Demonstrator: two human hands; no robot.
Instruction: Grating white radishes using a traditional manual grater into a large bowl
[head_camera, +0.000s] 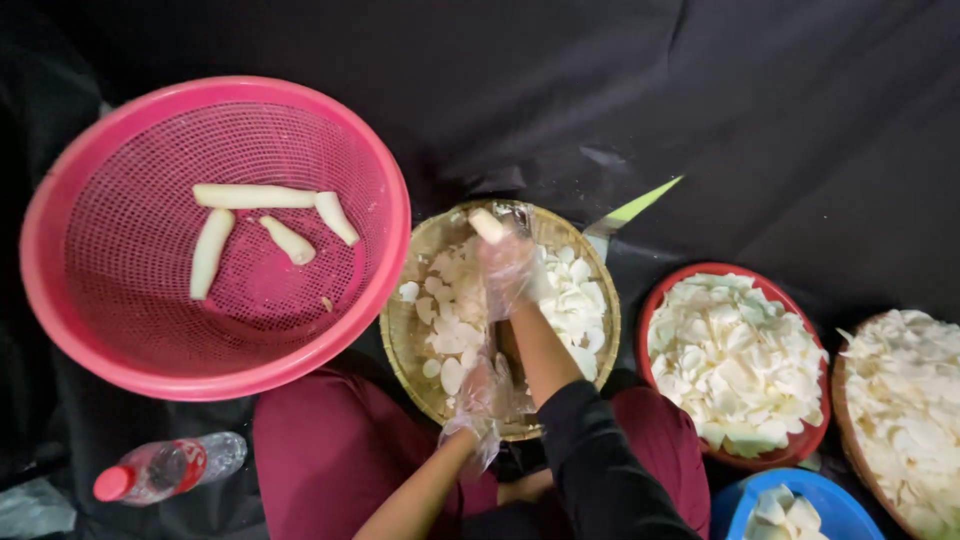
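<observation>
1. My right hand (508, 268), in a thin clear glove, is closed around a peeled white root piece (487, 225) over the far half of the woven tray (405, 345); the stub pokes out past my fingers toward the far rim.
2. My left hand (478, 398), also gloved, sits at the tray's near rim, fingers curled on something I cannot make out under the glove.
3. The root's long axis runs roughly near-to-far, in line with my right forearm, and the left hand lies directly behind it, nearer to me.
4. White slices (572, 300) cover the tray on both sides of my hands.
5. To the left, the pink basket (60, 190) holds four whole peeled roots (254, 196).
6. To the right, a red bowl (655, 300) is heaped with slices.
</observation>
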